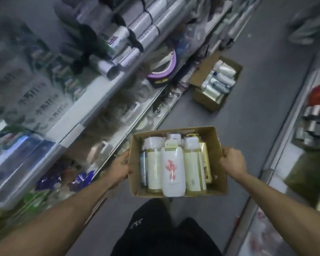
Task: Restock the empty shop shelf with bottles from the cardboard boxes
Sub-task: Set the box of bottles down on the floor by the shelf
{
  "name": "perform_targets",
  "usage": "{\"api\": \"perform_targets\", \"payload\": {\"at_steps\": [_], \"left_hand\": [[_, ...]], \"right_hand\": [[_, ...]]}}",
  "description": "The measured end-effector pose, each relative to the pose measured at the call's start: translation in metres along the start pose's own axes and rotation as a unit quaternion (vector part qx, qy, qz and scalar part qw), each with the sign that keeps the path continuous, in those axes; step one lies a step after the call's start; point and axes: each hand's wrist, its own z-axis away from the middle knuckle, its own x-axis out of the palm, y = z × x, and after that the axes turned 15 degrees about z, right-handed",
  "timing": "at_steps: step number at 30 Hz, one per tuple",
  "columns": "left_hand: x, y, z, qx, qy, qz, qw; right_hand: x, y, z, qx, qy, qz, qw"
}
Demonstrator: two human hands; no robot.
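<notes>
Black fabric shorts [164, 237], rectangular cardboard box [215, 145]

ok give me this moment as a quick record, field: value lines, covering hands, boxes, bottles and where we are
place: shop aisle, stocked shelves on the person's left
left hand: grips the left side of the carried box
right hand: grips its right side
carried box: open cardboard, bottles lying inside, caps away from the person
contents: white bottle with a red motif in the middle, yellowish bottles either side
second box: open on the floor ahead, by the shelves, holding pale bottles
clarity: shelves blurred, labels unreadable
</notes>
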Motion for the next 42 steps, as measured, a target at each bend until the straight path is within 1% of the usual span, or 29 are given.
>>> {"api": "perform_targets", "payload": {"at_steps": [2, 4, 7, 11, 15, 19, 22, 25, 30, 34, 38, 42], "left_hand": [[0.025, 0.033, -0.038, 0.013, -0.025, 0.001, 1.000], [0.049, 0.066, -0.077, -0.005, -0.032, -0.010, 0.999], [0.077, 0.114, -0.109, -0.001, -0.038, -0.010, 0.999], [0.117, 0.167, -0.145, -0.004, -0.034, -0.016, 0.999], [0.160, 0.195, -0.176, -0.011, 0.006, -0.006, 1.000], [0.202, 0.207, -0.201, -0.021, 0.080, 0.024, 0.996], [0.226, 0.211, -0.218, -0.022, 0.136, 0.033, 0.990], [0.252, 0.209, -0.229, -0.043, 0.157, 0.080, 0.983], [0.274, 0.193, -0.271, -0.057, 0.181, 0.120, 0.974], [0.297, 0.166, -0.313, -0.047, 0.194, 0.168, 0.965], [0.320, 0.138, -0.363, -0.059, 0.237, 0.174, 0.954], [0.347, 0.101, -0.411, -0.083, 0.270, 0.197, 0.939]], "right_hand": [[-0.018, 0.014, -0.034, 0.031, 0.004, -0.001, 1.000], [-0.043, 0.023, -0.072, 0.062, -0.001, 0.002, 0.998], [-0.074, 0.032, -0.113, 0.080, 0.009, -0.009, 0.997], [-0.116, 0.046, -0.178, 0.077, 0.005, -0.032, 0.997], [-0.150, 0.056, -0.255, 0.046, -0.001, -0.028, 0.999], [-0.179, 0.060, -0.335, -0.004, -0.026, -0.004, 1.000], [-0.195, 0.057, -0.387, -0.044, -0.033, 0.032, 0.998], [-0.204, 0.045, -0.438, -0.087, -0.047, 0.071, 0.993], [-0.189, 0.018, -0.519, -0.144, -0.053, 0.124, 0.980], [-0.151, 0.009, -0.583, -0.173, -0.083, 0.134, 0.972], [-0.105, -0.002, -0.648, -0.228, -0.100, 0.172, 0.953], [-0.056, -0.008, -0.705, -0.256, -0.092, 0.193, 0.943]]}}
